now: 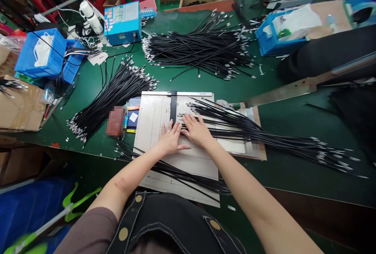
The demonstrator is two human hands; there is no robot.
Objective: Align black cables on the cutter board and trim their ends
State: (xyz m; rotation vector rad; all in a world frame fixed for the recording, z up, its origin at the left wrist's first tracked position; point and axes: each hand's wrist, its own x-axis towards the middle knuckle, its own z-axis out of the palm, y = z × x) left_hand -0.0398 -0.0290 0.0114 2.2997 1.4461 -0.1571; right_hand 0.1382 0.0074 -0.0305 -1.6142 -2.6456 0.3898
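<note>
On a pale cutting board lie black cables with silvery ends, which run off to the right over the table. My left hand rests with spread fingers near the black strip across the board. Beside it, my right hand lies flat, fingers apart, over the left ends of the cables. Nothing is visible gripped in either hand; what is under the palms is hidden. Another thin bundle of cables crosses the board's near part, close to my body.
A large cable pile lies at the back and another at the left. Around them stand a blue machine, a blue bin and a second bin. A long metal blade arm slants up at the right.
</note>
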